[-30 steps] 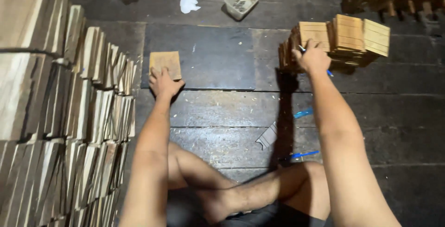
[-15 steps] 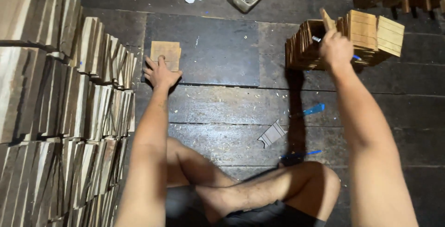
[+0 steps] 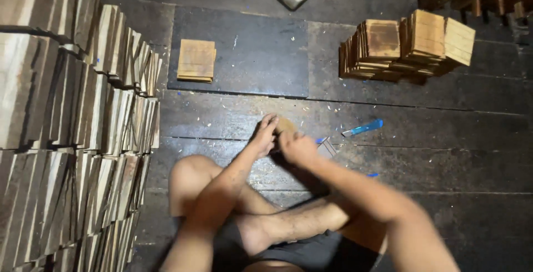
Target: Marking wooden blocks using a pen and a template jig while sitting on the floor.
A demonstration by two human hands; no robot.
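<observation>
left hand [image 3: 264, 136] – grip closed on wood piece [image 3: 285, 125]; right hand [image 3: 297, 147] – same piece

The mat [image 3: 250, 55] is dark slate grey. On it, the tile stack [image 3: 196, 61] is light tan with fine grain lines. Right of the mat, the wood pile [image 3: 405, 47] is tan with brown stains. Below that, the blue tool [image 3: 363, 128].

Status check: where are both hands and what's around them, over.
Left hand and right hand together on one wooden piece, grip blurred. Blue tool right of them. Small wood stack on dark mat, untouched.
</observation>
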